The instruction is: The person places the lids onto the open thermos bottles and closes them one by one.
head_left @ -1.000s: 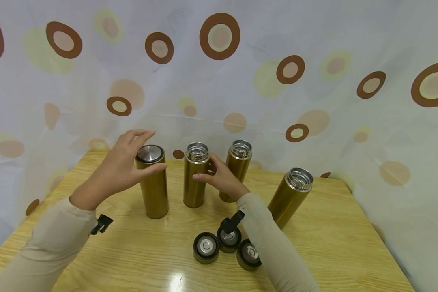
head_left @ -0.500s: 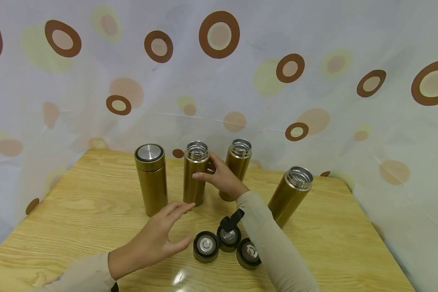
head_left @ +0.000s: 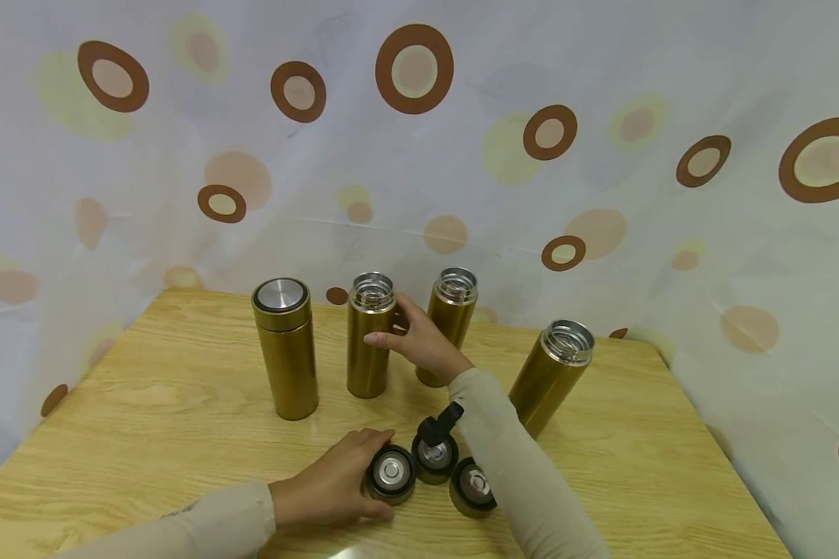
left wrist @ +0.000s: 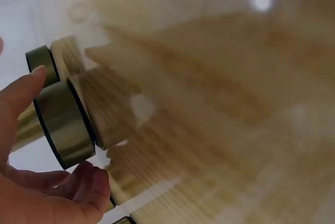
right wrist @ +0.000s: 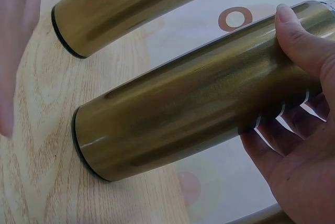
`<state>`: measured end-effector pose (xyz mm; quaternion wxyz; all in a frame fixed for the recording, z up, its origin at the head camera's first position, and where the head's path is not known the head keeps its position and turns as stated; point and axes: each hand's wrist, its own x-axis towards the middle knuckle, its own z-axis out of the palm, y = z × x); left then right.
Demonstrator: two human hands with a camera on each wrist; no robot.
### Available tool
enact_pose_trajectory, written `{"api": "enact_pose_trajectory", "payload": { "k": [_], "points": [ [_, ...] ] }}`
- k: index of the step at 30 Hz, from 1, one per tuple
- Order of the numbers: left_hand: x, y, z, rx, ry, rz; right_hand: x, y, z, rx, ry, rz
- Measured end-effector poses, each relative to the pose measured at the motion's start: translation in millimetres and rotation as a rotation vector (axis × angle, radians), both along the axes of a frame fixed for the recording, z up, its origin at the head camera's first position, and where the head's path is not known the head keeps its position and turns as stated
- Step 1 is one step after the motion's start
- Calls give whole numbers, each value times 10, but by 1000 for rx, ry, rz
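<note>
- Got the left hand [head_left: 332, 481] down at the leftmost lid [head_left: 391, 471], with thumb and fingers curved round opposite sides of it; can't tell how tight, tbh.
- Can see that lid sitting upside down on the wooden table [head_left: 182, 373], silver disc facing up, right beside the middle lid [head_left: 435, 460].
- Also spotting a third lid [head_left: 470, 489], upside down too, partly tucked behind the right sleeve [head_left: 531, 481].
- Got the right hand [head_left: 419, 339] clamped round an open gold bottle [head_left: 368, 349], upright, with thumb on one side and fingers on the other.
- Left of that, seeing a capped bottle [head_left: 290, 373].
- Over to the right, seeing two more uncapped: a back bottle [head_left: 454, 310] behind the right hand and a right-hand bottle [head_left: 548, 380] past the forearm.
</note>
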<state>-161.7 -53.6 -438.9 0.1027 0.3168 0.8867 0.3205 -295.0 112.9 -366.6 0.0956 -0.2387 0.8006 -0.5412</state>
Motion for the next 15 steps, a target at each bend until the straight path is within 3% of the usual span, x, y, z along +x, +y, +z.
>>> {"api": "enact_pose_trajectory", "payload": {
  "k": [15],
  "points": [
    [-90,37,-23,-6,0,-44,12,-6,-15,1,-3,-9]
  ]
}}
